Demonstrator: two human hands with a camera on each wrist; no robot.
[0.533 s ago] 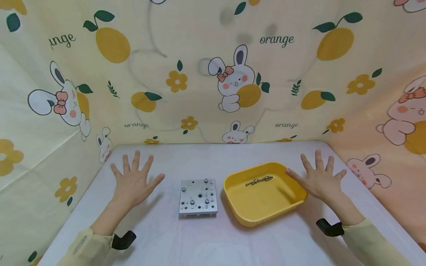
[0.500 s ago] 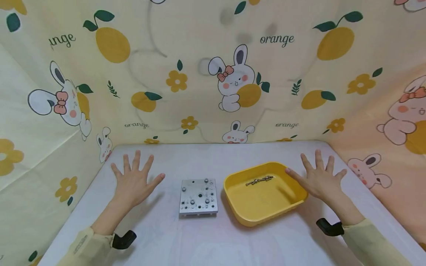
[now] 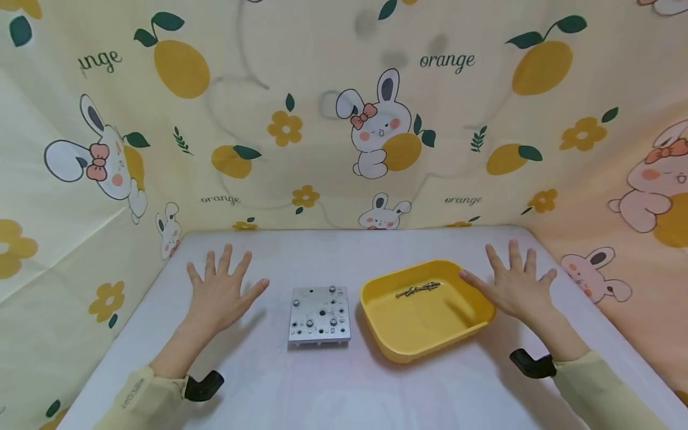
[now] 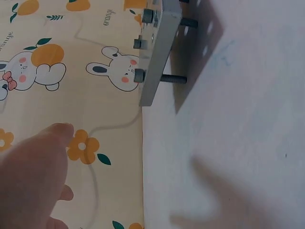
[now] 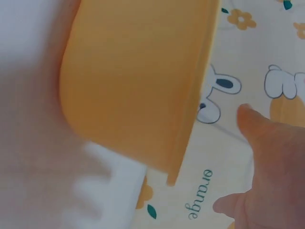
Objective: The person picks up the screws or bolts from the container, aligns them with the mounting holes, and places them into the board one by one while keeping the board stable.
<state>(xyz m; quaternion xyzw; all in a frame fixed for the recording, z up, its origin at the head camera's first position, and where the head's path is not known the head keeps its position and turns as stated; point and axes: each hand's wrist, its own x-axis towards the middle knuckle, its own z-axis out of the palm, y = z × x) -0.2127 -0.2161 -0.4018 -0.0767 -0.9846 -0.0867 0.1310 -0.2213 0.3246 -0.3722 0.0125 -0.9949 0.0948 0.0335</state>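
My left hand (image 3: 217,297) hovers over the table's left side, fingers spread, holding nothing. To its right stands a silver metal plate (image 3: 321,304) with holes and several socket-head bolts; in the left wrist view, bolt shanks stick out beneath the plate (image 4: 157,57). A yellow plastic tray (image 3: 424,334) sits right of the plate, with several small screws (image 3: 418,289) lying in a cluster inside. My right hand (image 3: 518,289) is spread beside the tray's right end, with its thumb over the rim in the head view. The right wrist view shows that thumb apart from the tray wall (image 5: 133,86).
The white table (image 3: 344,394) carries the plate and the tray. Patterned cloth (image 3: 322,149) with rabbits and oranges hangs behind it and along both sides. A black band part (image 3: 204,386) shows at the left wrist, another black part (image 3: 532,363) at the right.
My left hand has shifted slightly to the right. The whole head view has moved a few pixels, while the plate, tray and screws keep their places on the table.
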